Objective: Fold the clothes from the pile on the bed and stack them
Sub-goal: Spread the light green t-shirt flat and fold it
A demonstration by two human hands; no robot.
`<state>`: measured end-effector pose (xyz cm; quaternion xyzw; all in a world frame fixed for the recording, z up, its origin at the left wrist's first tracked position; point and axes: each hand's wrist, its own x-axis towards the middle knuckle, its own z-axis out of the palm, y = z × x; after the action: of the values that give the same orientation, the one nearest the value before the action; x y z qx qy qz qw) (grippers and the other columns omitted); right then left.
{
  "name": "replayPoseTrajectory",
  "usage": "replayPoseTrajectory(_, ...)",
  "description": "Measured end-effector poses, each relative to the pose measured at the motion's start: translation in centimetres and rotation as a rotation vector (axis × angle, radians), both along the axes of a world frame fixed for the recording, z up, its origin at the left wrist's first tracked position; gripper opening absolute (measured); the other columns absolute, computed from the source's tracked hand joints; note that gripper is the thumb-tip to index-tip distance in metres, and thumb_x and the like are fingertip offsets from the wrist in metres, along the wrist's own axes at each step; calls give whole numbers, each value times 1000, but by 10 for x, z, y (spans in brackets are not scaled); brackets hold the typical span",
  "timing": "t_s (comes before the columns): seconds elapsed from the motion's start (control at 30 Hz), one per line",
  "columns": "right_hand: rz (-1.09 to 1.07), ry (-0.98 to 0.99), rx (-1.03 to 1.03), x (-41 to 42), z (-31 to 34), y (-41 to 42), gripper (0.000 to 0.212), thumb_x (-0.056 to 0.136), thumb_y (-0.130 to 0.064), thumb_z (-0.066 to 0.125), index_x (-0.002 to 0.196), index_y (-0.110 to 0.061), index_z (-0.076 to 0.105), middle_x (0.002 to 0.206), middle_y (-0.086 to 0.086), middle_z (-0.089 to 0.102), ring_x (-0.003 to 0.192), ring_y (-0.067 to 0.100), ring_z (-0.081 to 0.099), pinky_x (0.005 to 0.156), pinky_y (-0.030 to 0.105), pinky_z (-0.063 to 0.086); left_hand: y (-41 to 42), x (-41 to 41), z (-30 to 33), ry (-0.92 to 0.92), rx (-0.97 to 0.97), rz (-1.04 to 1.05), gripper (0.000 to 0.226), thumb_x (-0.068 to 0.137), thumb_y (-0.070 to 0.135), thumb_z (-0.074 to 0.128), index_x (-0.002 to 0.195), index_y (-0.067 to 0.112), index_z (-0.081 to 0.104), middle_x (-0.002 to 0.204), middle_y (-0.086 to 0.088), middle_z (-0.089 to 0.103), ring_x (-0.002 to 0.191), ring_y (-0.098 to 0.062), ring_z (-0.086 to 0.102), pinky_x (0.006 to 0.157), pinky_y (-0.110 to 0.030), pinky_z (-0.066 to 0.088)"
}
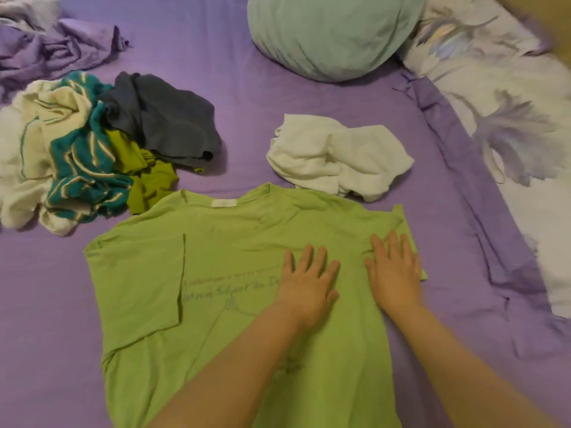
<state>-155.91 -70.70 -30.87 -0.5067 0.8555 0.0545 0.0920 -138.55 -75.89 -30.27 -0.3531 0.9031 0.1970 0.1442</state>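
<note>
Green shirt (234, 273) on seemingly purple bedsheet (241, 88)

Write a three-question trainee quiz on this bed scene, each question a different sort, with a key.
1. True or false: both hands, the left hand and the right hand, lie flat and open on the light green cotton T-shirt.
2. Multiple choice: the crumpled white garment lies (a) on the unfolded pile, (b) apart on the purple bedsheet, just beyond the T-shirt's collar, (c) under the mint green pillow.
3. Fill in: the dark grey garment lies at the ____ side of the unfolded pile.

Key: 1 true; 2 b; 3 right.
</note>
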Motion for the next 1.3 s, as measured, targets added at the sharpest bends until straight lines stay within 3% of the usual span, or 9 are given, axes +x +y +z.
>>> replayPoseTrajectory(0.13, -216, -100, 29, -27, -1, -7, 64, 99, -39, 37, 152, -24, 6, 157, 20, 8, 144, 35, 12, 111, 46, 21, -11, -34, -7, 9, -41, -22, 63, 99, 49, 29, 152, 27, 5, 161, -5, -6, 146, -31, -10, 114, -57, -8)
replayPoseTrajectory(0.27, -310, -210, -38, -42, -1, -13, 72, 95, -23, 49, 152, -23, 4, 142, 20, 36, 123, 38, 41, 96, 45, 38, -29, -56, -18, -82, -66, -46, 67, 98, 52, 32, 152, 29, 1, 160, -3, -10, 146, -32, -13, 112, -60, -8)
replayPoseTrajectory(0.43, -182, -362, -225, -36, 16, -19, 66, 93, -6, 45, 151, -23, 18, 144, 13, 39, 121, 33, 45, 88, 43, 43, -39, -58, -18, 7, 11, 27, 69, 95, 46, 45, 152, 29, 11, 161, 0, 0, 147, -29, -3, 116, -56, -1)
replayPoseTrajectory(0.53, 116, -392, -285, -1, 31, -19, 62, 94, -11, 44, 150, -27, 21, 150, 0, 35, 122, 29, 47, 89, 42, 46, -46, -47, -5, 479, 126, 398, 37, 99, 22, 42, 134, 10, 49, 138, -13, 48, 130, -32, 41, 106, -32, 29)
replayPoseTrajectory(0.67, 534, -394, -98, 33, 21, 7, 62, 96, -27, 45, 151, -28, 15, 155, -4, 25, 132, 23, 39, 108, 37, 32, -63, -30, 15, 709, 561, 1029, 37, 98, 49, 39, 96, 17, 59, 104, -4, 63, 104, -27, 59, 96, -38, 44)
replayPoseTrajectory(0.77, 445, -311, -176, 35, 15, 29, 63, 89, -32, 60, 145, -19, 36, 146, 2, 43, 128, 22, 48, 103, 36, 39, -66, -32, 20, 665, 685, 1077, 51, 89, 49, 58, 127, 17, 49, 129, -6, 55, 119, -26, 54, 102, -42, 43)
replayPoseTrajectory(1.0, 375, -308, -99, 21, -18, 42, 58, 100, -27, 33, 151, -20, 8, 158, -3, -3, 147, 14, -2, 116, 23, -4, -49, -35, 8, 652, 86, 878, 64, 89, -5, 43, 147, 17, 30, 137, -11, 43, 121, -25, 47, 98, -29, 37)
replayPoseTrajectory(1.17, 364, -221, -16, 17, -27, 49, 60, 100, -38, 30, 152, -25, 2, 159, -3, -7, 147, 17, -6, 114, 30, -10, -38, -22, -3, 144, -237, 405, 58, 99, 27, 43, 150, 35, 17, 160, -13, -5, 146, -35, 1, 117, -48, 8)
replayPoseTrajectory(1.3, 214, -502, -109, 11, -16, 49, 72, 92, -32, 56, 150, -17, 17, 158, 4, 15, 146, 18, 13, 117, 29, 11, 5, -17, -10, 2, -192, 11, 50, 102, 38, 30, 150, 31, 19, 160, -5, -11, 145, -34, -14, 113, -56, -11)
